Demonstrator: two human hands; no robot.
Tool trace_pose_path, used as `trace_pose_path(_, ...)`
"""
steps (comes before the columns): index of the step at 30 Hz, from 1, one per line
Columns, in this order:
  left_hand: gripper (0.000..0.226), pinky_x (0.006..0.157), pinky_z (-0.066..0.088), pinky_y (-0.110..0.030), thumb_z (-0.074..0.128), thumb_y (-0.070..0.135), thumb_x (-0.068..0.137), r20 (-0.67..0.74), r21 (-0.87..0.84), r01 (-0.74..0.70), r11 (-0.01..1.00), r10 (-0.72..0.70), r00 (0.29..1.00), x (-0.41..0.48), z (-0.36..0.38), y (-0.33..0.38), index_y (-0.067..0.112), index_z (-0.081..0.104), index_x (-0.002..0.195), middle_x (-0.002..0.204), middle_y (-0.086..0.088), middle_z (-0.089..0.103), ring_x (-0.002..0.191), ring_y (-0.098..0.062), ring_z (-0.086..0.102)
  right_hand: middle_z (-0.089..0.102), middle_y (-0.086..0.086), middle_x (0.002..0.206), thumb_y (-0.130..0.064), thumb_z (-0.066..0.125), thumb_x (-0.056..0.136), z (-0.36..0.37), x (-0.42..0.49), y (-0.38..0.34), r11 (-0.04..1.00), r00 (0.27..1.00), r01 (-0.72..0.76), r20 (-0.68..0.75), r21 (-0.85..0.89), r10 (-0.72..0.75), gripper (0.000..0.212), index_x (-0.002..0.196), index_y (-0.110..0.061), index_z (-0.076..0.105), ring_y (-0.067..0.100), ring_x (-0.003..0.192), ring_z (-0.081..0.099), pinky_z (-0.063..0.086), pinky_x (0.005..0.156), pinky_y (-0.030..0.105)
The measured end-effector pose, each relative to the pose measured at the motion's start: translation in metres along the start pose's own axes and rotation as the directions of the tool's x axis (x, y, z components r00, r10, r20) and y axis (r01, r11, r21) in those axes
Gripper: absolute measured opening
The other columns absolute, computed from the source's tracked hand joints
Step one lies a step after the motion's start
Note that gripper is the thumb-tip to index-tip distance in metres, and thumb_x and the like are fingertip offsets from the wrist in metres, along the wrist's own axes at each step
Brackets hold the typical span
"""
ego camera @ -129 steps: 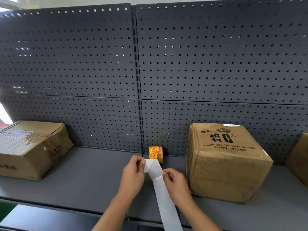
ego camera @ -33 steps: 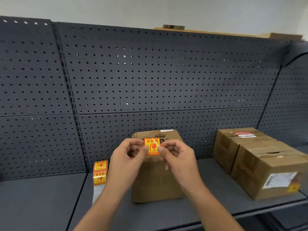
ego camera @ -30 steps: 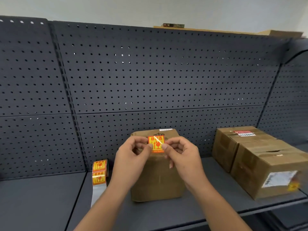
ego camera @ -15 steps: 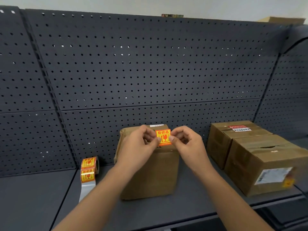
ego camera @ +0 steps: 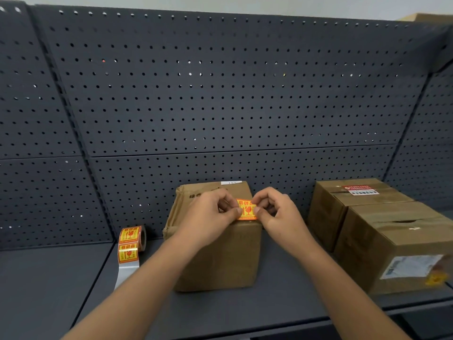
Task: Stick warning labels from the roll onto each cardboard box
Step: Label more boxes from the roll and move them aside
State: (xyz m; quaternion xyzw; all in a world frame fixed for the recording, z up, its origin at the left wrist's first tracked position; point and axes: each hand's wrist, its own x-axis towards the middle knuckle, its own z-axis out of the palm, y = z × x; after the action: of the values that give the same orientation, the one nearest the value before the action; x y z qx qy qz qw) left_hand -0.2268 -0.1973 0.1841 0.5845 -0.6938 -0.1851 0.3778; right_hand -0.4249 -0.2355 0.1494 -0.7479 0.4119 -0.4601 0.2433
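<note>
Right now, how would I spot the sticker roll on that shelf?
Start at the dark pegboard wall and the grey shelf below it. Left of the leftmost cardboard box stands the label roll, orange and yellow, alone in trailing a silver strip.

Body in view: two arms, nothing else. Left hand (ego camera: 208,217) sits at frame centre, its forearm entering from the lower left edge. Right hand (ego camera: 277,214) is just right of centre, forearm entering from the lower right edge. Hands, wrists and forearms are bare right out to the frame border. Thumbnails look short and plain; finer detail is blurred.
</note>
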Motion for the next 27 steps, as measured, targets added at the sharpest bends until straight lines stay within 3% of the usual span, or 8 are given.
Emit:
trace_pose_path(5, 0.008, 0.077, 0.056, -0.028, 0.077, 0.035, 0.092, 0.006, 0.009, 0.013, 1.000, -0.013, 1.000, 0.000, -0.002, 0.000, 0.032, 0.070, 0.094, 0.089, 0.011, 0.071, 0.087, -0.004, 0.064, 0.063, -0.008, 0.082, -0.014, 0.066, 0.097, 0.005, 0.002, 0.004, 1.000, 1.000, -0.003, 0.010, 0.014, 0.003, 0.023, 0.096, -0.037, 0.064, 0.023, 0.092, 0.058, 0.046, 0.073, 0.029)
trace_pose_path(19, 0.009, 0.082, 0.060, -0.036, 0.079, 0.032, 0.090, 0.016, -0.007, 0.006, 1.000, -0.005, 1.000, 0.001, 0.000, -0.005, 0.032, 0.071, 0.091, 0.088, 0.011, 0.071, 0.086, -0.006, 0.066, 0.063, -0.008, 0.082, -0.014, 0.067, 0.095, 0.009, -0.005, -0.002, 0.999, 0.999, -0.039, -0.020, -0.014, 0.039, 0.022, 0.093, -0.036, 0.065, 0.021, 0.091, 0.059, 0.045, 0.071, 0.025)
trace_pose_path(27, 0.011, 0.075, 0.058, -0.027, 0.081, 0.025, 0.089, 0.027, -0.027, 0.000, 1.000, 0.001, 1.000, 0.002, 0.003, -0.004, 0.027, 0.070, 0.092, 0.088, 0.009, 0.070, 0.084, -0.006, 0.065, 0.064, -0.011, 0.090, -0.012, 0.067, 0.096, 0.007, -0.013, -0.018, 0.994, 0.997, -0.071, -0.037, -0.084, 0.068, 0.018, 0.094, -0.030, 0.069, 0.009, 0.103, 0.051, 0.045, 0.078, 0.019)
